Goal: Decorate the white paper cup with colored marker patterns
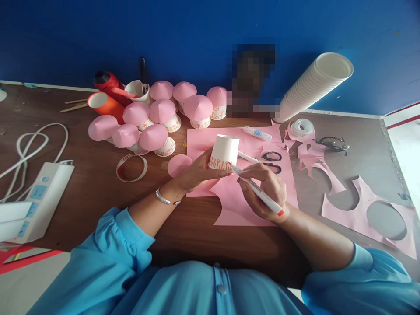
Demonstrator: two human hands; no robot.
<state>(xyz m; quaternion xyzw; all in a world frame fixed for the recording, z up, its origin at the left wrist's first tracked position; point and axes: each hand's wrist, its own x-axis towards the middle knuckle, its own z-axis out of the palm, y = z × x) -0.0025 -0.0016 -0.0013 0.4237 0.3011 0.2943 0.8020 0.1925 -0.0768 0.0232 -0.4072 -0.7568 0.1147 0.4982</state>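
Inverted paper cup (224, 151) sat over the pink sheet (236, 210), near its upper middle. Left hand (197, 173) gripped the cup's lower edge, fingers curled around it. Right hand (262, 188), just right of the cup over the same sheet, pinched a marker (265, 199); its tip touched the cup's orange-marked band.

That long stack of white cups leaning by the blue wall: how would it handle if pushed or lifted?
The stack of white cups looks light: thin nested disposables. It lies tilted, low end on the table, so a sideways push would likely roll or slide it. Lifted by one end, it may bend or pull apart.
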